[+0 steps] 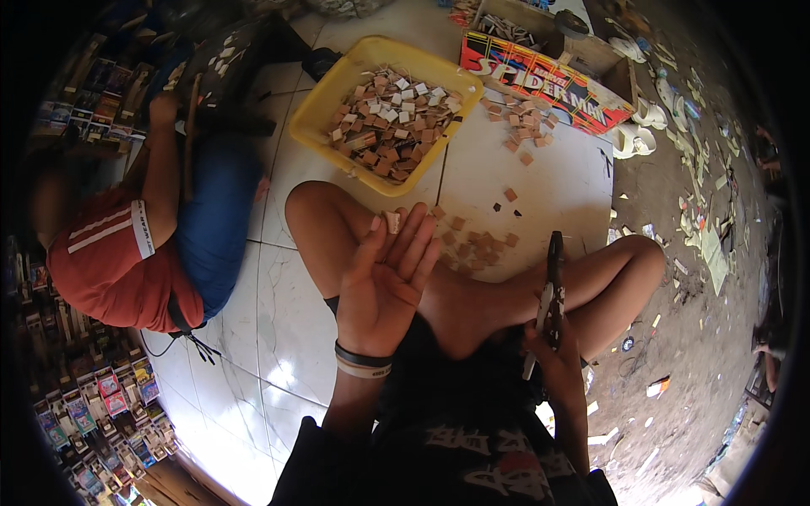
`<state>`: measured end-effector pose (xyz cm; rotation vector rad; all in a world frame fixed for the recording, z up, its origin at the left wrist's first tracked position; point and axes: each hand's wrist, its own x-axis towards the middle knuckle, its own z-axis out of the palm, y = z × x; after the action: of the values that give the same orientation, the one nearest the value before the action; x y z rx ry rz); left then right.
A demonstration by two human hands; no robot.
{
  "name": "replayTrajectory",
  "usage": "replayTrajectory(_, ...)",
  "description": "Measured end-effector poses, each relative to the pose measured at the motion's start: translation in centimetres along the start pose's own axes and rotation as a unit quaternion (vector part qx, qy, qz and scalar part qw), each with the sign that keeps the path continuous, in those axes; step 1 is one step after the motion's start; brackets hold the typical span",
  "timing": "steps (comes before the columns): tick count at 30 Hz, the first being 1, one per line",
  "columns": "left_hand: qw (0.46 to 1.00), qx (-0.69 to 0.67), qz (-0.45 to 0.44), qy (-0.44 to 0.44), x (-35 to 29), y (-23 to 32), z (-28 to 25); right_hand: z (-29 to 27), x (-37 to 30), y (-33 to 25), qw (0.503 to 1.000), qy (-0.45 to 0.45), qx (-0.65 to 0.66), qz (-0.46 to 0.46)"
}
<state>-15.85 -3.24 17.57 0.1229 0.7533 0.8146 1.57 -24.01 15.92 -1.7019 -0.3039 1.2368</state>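
Note:
My left hand [375, 295] is turned palm up over my crossed legs, fingers stretched out. A small pale, flat piece [392, 222] is held at its thumb and index fingertip. My right hand [554, 347] is closed around a pair of worn, dark pliers [552, 291], which point away from me above my right leg. Beyond my left hand stands a yellow plastic basin [305, 126] with many small square brown and white pieces. A loose group of brown squares [479, 249] lies on the tiles just in front of my legs.
More brown squares [527, 122] lie beside a colourful printed wooden box [540, 80] at the far right. To my left a person in a red shirt [126, 270] sits beside racks of small packaged goods [110, 396]. Scraps litter the dirt floor [675, 337] at right.

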Motion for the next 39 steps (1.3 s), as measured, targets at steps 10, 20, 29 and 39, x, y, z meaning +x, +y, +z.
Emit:
replayTrajectory(10, 0.975, 0.136, 0.156, -0.079, -2.0, -1.5, 1.7, 0.7, 0.3, -0.2, 1.000, -0.014, 0.006, 0.003)
replayTrajectory(20, 0.820, 0.441, 0.352, 0.094, -2.7, 0.9, -1.8, 1.6, 0.4, 0.0, 0.999, 0.004, 0.004, 0.032)
replayTrajectory(29, 0.779, 0.412, 0.450, 0.146, -5.3, 2.0, -4.0, 2.1, 2.4, 0.8, 0.998, -0.007, -0.033, 0.047)
replayTrajectory(39, 0.806, 0.385, 0.421, 0.161, -5.9, 2.4, -3.4, 4.1, 2.0, -1.1, 0.996, 0.007, -0.068, 0.048)
